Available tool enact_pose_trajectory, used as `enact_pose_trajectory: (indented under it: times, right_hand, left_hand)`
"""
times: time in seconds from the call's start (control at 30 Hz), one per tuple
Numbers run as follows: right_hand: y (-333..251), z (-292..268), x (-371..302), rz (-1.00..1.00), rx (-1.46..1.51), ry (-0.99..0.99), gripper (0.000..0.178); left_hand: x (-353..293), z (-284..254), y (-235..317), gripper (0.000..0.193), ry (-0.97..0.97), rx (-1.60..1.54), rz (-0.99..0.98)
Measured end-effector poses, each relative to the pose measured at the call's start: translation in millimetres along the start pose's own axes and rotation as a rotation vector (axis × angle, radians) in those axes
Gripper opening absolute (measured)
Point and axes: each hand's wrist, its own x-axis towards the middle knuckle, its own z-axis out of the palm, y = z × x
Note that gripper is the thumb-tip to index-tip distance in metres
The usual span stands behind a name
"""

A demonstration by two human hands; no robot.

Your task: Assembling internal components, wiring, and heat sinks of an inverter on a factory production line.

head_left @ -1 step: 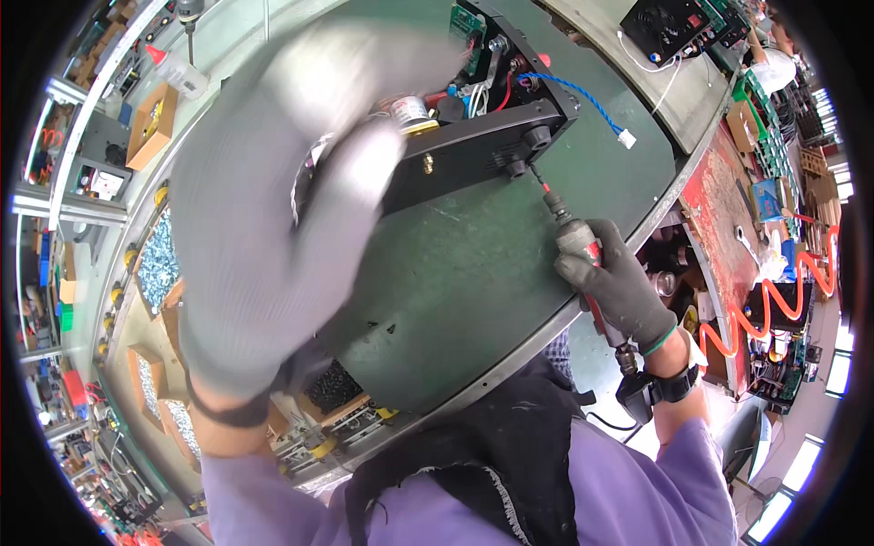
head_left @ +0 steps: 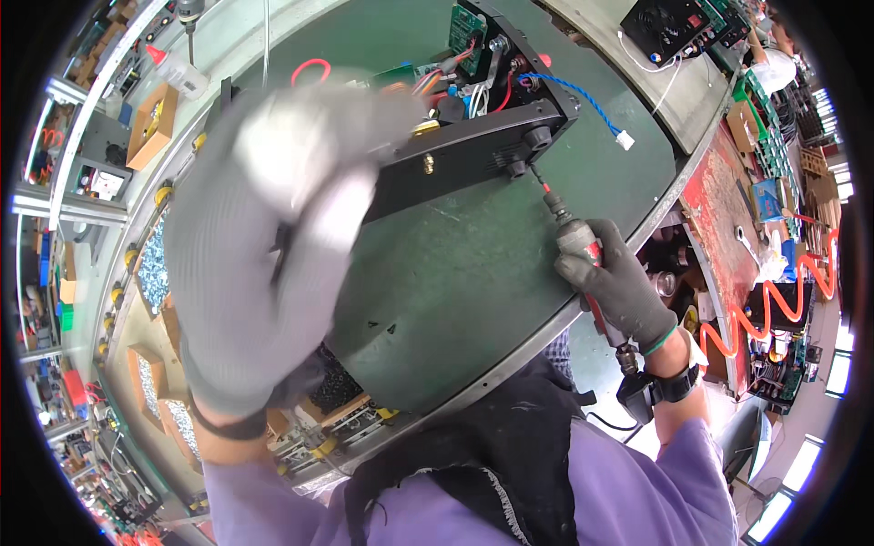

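My right hand (head_left: 624,296), in a dark grey glove, is wrapped round an air screwdriver (head_left: 579,240). Its bit reaches up to a round black foot (head_left: 517,169) on the side panel of a black metal equipment case (head_left: 437,168). Inside the open case are a green circuit board (head_left: 467,38) and bundled wires. A twisted blue cable (head_left: 583,95) with a white connector hangs out over its right end. My left hand (head_left: 291,182), in a grey glove with pale fingertips, is raised over the case's left part and hides it. Motion smears its fingers.
Boxes of small screws (head_left: 153,264) stand along the bench's left side, near a white bottle with a red tip (head_left: 182,75). At right, a red coiled air hose (head_left: 769,309) hangs by a red-topped bench (head_left: 719,227). Another black unit (head_left: 665,32) sits at the far right.
My left hand has shifted left, uncovering more wires and a red loop inside the case. The right hand and the screwdriver have stayed in place.
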Motion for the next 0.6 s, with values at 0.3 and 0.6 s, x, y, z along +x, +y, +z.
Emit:
enact_pose_trajectory:
  times: [0.3,0.6]
  right_hand:
    - [-1.4,3.5,5.8,-0.035,-0.099,0.01,0.064]
    - [12.3,-3.4,0.2,-0.187,0.044,0.026,0.069]
  left_hand:
    - [-124.5,2.6,6.3,0.024,-0.192,-0.147,-0.684]
    - [-147.2,44.9,4.0,0.027,-0.241,-0.063,-0.554]
